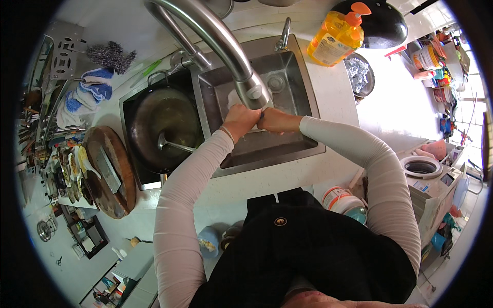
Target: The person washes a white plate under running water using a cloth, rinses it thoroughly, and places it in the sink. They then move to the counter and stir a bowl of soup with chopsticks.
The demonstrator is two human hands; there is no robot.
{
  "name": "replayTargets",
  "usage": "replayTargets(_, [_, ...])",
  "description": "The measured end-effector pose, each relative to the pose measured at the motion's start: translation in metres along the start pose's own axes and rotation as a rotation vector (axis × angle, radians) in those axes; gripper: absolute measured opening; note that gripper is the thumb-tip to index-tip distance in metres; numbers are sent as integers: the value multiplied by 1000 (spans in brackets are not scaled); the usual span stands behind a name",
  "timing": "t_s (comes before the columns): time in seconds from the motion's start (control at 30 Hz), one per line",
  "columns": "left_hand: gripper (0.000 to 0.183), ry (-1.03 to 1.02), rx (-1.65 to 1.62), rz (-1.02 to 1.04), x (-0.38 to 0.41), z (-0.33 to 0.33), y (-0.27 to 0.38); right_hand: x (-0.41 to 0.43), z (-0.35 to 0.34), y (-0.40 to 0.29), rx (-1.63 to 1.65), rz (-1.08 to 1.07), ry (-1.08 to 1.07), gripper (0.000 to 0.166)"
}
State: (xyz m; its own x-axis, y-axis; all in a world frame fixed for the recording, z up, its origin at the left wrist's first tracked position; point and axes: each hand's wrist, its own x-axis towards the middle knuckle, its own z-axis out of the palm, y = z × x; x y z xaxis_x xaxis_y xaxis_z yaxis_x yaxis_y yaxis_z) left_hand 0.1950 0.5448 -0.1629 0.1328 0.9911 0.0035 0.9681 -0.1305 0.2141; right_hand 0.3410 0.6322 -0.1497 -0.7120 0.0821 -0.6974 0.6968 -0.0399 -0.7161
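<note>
My left hand (240, 120) and my right hand (278, 120) are close together over the stainless steel sink (269, 158), just under the spout head of the brushed metal faucet (252, 90). Both hands are closed around something that the spout and the fingers mostly hide; a dark bit shows between them. A pale, whitish thing (233, 99) shows behind my left hand and below the fingers; what it is I cannot tell. The drain strainer (276, 83) lies at the far side of the basin.
Left of the sink, a wok (154, 115) with liquid and a metal ladle (175, 145) sits on the stove. Beyond it, a cleaver (109, 171) lies on a round wooden chopping board (129, 188). An orange pump bottle (335, 40) stands right of the sink.
</note>
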Motion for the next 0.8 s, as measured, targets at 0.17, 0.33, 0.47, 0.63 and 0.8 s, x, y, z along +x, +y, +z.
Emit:
replayTargets(0.17, [7, 84, 64, 198, 1, -10, -2, -6, 15, 27, 1040, 102, -458, 25])
replayTargets(0.33, [25, 34, -144, -217, -15, 6, -2, -13, 12, 25, 1028, -286, -60, 18])
replayTargets(0.47, [31, 268, -961, -338, -32, 9, 41, -36, 13, 31, 931, -374, 210, 33])
replayTargets(0.63, [34, -53, -2148, -775, -50, -11, 41, -54, 21, 35, 784, -540, 407, 49])
replayTargets(0.8, [30, 87, -2318, -774, -24, -26, 48, -43, 36, 29, 251, -674, 639, 55])
